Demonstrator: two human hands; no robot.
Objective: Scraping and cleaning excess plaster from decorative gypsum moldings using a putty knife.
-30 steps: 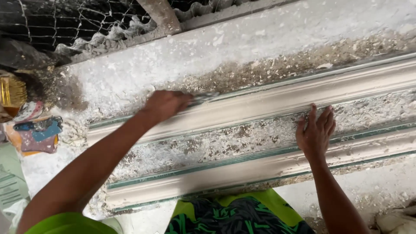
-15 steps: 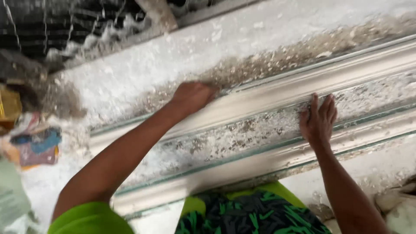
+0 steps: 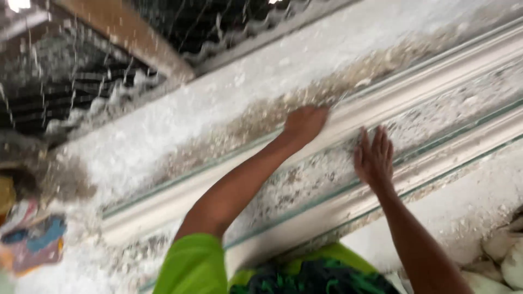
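Our left hand (image 3: 306, 123) sits on the far moulding strip (image 3: 436, 73), fingers curled down into a loose fist against its surface. We can't tell whether anything is pinched under it; the frame is motion-blurred. The left arm reaches in from the near left, with a bright green sleeve (image 3: 192, 264) at the shoulder.

Our right hand (image 3: 375, 158) lies flat, palm down, fingers spread and pointing far. It holds nothing. It rests on the rough, crumb-covered band (image 3: 305, 179) between the two strips, heel close to the near moulding strip (image 3: 468, 147). The two hands are near each other, left one farther and slightly left.

Both strips are long, pale plaster-like profiles running side by side, from near left to far right across the view, each edged by a thin greenish line. The far strip carries our left hand; the near one runs just nearside of our right wrist.

Outward: a white, dusty slab surface (image 3: 229, 103) lies beyond the far strip, with a brownish crusty streak along the strip's far edge. Past that, a dark mesh (image 3: 81, 71) and a wooden beam (image 3: 131, 41) at top left. Colourful cloth or clutter (image 3: 32, 245) sits at the near left edge, blurred. Pale lumps (image 3: 504, 256) sit at the near right corner. A green and dark patterned garment (image 3: 316, 275) shows at the bottom centre.
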